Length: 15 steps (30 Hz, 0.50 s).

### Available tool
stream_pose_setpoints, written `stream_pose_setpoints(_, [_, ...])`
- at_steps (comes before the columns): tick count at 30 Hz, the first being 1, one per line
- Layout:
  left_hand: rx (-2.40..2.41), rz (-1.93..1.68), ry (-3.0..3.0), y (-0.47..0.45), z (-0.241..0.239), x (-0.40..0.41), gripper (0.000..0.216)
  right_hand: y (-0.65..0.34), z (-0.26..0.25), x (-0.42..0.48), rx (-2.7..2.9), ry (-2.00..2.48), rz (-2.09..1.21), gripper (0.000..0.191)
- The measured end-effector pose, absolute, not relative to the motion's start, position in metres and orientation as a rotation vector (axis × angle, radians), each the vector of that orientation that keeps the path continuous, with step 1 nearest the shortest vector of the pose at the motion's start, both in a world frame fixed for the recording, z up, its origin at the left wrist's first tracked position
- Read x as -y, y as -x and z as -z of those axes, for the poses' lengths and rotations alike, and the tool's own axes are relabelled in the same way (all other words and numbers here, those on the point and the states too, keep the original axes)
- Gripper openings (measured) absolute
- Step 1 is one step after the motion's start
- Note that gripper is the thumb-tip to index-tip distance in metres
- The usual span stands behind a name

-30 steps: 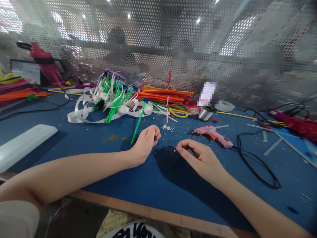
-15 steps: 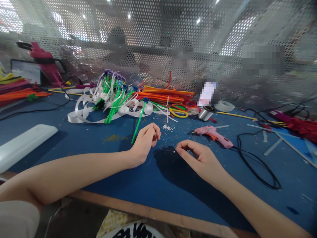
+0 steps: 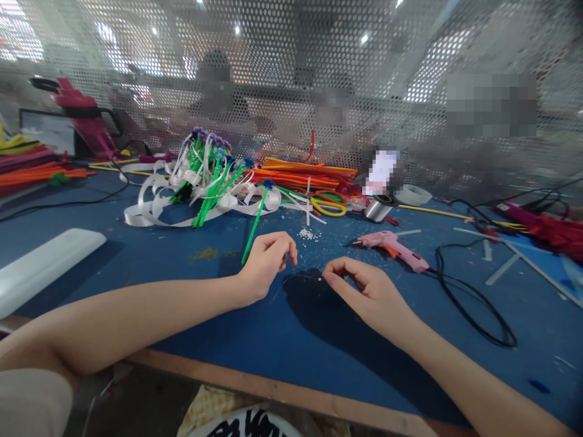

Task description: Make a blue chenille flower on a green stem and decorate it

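Note:
My right hand [image 3: 362, 285] pinches the end of a thin, pale thread [image 3: 298, 278] between thumb and forefinger, low over the blue table. A tiny white bead [image 3: 320, 279] shows right at those fingertips. The thread curves leftward and fades from sight below my left hand [image 3: 268, 261]. That hand is closed, its fingers curled down and inward; whatever lies between them is hidden. Just beyond it, a small pile of white beads [image 3: 307, 234] is scattered on the table. A green pipe-cleaner stem with a blue flower [image 3: 257, 224] lies beside my left hand.
A pink glue gun [image 3: 394, 247] with a black cord lies right of the beads. Behind are white ribbon [image 3: 155, 203], orange pipe cleaners [image 3: 300, 176], a wire spool [image 3: 378, 209] and a phone [image 3: 381, 173]. A long white case [image 3: 50, 264] sits at left, before perforated metal [image 3: 282, 73].
My left hand has dipped slightly, and its fingers now point further down. The right hand keeps its pinch in nearly the same place.

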<state>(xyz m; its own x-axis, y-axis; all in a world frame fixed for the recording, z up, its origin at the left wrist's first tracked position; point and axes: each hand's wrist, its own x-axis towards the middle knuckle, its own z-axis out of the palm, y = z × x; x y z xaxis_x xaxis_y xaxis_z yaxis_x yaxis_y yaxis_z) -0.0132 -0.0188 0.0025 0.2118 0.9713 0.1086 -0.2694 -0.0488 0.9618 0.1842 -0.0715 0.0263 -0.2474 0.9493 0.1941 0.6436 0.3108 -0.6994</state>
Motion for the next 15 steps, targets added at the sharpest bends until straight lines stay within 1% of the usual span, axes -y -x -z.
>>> stream_pose_setpoints(2, [-0.819, -1.177, -1.183, 0.0125, -0.0017, 0.0176, 0.014, -0.1843, -0.0264, 0.0712, 1.991, 1.403, -0.661, 0.021])
stream_pose_setpoints(8, [-0.802, -1.114, -1.189, 0.0121, -0.0052, 0.0181, 0.007, -0.1850, -0.0263, 0.0716, 1.968, 1.404, -0.666, 0.020])
stream_pose_setpoints(15, [-0.785, -1.060, -1.300, 0.0096, -0.0029, 0.0183, 0.015, -0.1873, -0.0247, 0.0724, 1.907, 1.411, -0.670, 0.020])
